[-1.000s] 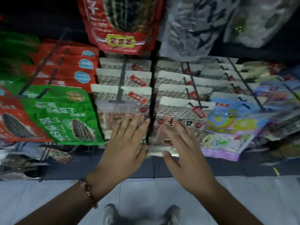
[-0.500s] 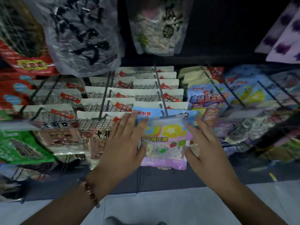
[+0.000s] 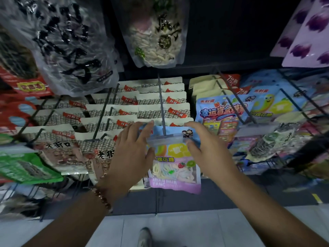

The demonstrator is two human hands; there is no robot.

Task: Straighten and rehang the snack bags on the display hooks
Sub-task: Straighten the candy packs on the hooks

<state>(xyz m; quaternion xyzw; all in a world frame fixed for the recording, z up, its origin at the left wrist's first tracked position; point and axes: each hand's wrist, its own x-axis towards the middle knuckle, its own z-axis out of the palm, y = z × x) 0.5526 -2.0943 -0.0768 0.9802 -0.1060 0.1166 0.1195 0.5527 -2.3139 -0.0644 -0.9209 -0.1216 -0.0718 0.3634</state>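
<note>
A marshmallow candy bag (image 3: 175, 164), blue at the top and purple at the bottom, hangs at the front of a metal display hook (image 3: 162, 107). A clear price-tag strip (image 3: 165, 139) crosses its top. My left hand (image 3: 131, 154) holds the bag's upper left corner, fingers over the top edge and thumb on the front. At the upper right corner my right hand (image 3: 208, 154) pinches the bag between forefinger and thumb. Behind this bag, cream snack bags (image 3: 160, 99) with red labels fill the same hook.
More cream bags (image 3: 58, 150) hang on hooks to the left, beside a green bag (image 3: 23, 168). Blue candy bags (image 3: 224, 111) hang to the right. Large clear bags (image 3: 71, 41) hang overhead. Pale floor tiles (image 3: 195, 229) and my shoe (image 3: 145, 236) lie below.
My view and both hands shifted right, from the cream bags to the marshmallow bag. Both hands then slid up to its top corners and took hold.
</note>
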